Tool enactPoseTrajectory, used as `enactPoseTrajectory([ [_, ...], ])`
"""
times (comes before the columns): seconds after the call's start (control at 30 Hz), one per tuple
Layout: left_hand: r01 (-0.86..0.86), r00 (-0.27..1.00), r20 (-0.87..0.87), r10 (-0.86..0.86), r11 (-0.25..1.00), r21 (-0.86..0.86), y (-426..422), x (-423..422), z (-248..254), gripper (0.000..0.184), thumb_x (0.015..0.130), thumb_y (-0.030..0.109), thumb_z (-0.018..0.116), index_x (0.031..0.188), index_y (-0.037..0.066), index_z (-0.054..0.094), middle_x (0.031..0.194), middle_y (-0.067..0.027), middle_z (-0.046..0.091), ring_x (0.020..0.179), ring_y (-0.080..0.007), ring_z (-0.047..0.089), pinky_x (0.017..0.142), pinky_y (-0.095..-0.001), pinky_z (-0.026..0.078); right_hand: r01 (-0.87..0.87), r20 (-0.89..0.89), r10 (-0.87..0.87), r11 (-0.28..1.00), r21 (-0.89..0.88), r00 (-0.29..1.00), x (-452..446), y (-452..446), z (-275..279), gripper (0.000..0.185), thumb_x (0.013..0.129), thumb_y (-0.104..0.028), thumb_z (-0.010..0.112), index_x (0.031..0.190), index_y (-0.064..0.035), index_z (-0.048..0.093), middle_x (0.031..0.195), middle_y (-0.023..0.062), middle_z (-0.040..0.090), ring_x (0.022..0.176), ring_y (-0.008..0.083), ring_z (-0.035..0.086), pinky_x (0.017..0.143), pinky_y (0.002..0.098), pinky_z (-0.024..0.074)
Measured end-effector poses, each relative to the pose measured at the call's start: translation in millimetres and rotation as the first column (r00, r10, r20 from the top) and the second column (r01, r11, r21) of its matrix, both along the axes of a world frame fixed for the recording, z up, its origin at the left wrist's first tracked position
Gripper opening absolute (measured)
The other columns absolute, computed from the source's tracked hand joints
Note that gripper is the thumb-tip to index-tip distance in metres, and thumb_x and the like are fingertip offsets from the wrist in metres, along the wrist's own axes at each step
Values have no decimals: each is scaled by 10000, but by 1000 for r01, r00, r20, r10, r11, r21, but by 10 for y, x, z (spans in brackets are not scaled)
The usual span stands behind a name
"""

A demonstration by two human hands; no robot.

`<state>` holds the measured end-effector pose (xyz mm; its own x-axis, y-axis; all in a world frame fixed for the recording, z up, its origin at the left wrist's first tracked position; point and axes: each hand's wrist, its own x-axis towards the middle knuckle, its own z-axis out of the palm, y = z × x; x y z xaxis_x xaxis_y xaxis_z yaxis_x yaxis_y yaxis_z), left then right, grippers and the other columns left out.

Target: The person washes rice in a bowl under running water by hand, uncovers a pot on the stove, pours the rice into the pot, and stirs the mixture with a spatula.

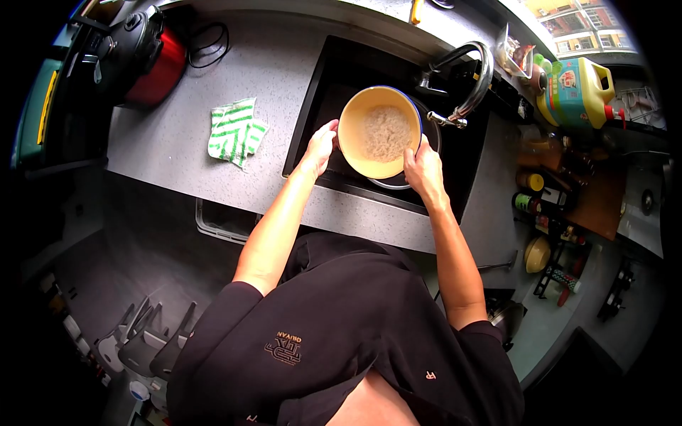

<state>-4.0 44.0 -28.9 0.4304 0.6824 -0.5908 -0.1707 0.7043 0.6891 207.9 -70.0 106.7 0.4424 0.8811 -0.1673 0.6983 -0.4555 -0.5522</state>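
Observation:
Over the black sink [334, 78] I hold a yellow bowl [353, 135] with a blue edge between both hands. Pale grains that look like rice [387, 133] lie in it, gathered toward its right side. My left hand [322, 148] grips the bowl's left side. On the lower right rim, my right hand [424, 169] is closed, with the thumb at the inside edge. Just right of the bowl is the curved metal faucet [485, 78]. Part of a round metal rim [391, 185] shows beneath the bowl.
A green-and-white striped cloth [236, 133] lies on the speckled counter [284, 53] to the left. Farther left stands a red and black cooker [153, 67] with a cable. A large yellow jug [577, 92] and several jars are at the right.

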Motion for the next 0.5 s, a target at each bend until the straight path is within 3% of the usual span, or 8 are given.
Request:
enactPoseTrajectory([
  [0.17,-13,1000,17,13,1000,-9,-21,7,-62,529,1040,94,416,1567,38,408,1497,-125,552,1374,-226,531,1158,-388,410,-8,24,9,1000,-16,1000,-20,38,71,375,971,-173,530,1301,3,552,726,249,699,565,342,709,587,446,591],
  [0.37,-13,1000,20,13,1000,-22,-48,-2,-55,514,1045,92,409,1556,33,419,1505,-125,548,1405,-234,506,1186,-398,381,-22,70,24,1000,-20,997,-78,53,188,418,953,-155,533,1344,-8,540,850,325,697,792,486,709,740,540,580],
  [0.5,-5,999,47,6,1000,-20,-58,-8,-85,508,1048,91,399,1552,35,424,1509,-122,545,1407,-233,503,1202,-406,365,-16,59,20,998,-62,998,-98,78,236,436,946,-152,544,1360,-13,535,887,329,699,845,500,703,780,550,577],
])
